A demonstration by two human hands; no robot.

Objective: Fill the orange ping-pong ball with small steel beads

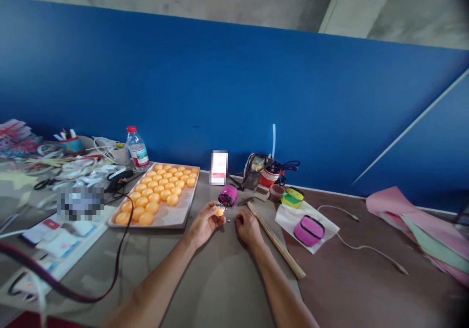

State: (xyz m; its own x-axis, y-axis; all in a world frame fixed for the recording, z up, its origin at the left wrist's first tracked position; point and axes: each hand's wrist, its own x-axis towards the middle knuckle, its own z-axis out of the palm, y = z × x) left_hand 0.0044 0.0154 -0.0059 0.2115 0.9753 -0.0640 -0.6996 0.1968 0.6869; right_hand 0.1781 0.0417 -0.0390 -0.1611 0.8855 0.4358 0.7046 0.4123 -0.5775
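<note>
Left hand [205, 222]: an orange ball [219, 210] was pinched at the fingertips, just above the table [220, 279].
Right hand [247, 226]: was laid curled on the table; whether anything was pinched could not be told.
Pink pot [227, 195]: was tipped on its side just behind the ball.
Risk: the ball could be let slip from so light a pinch and rolled away; the pot could be knocked and spilled.

Bare forearms [157, 289], bare left hand [205, 223], right hand [248, 228]
</note>
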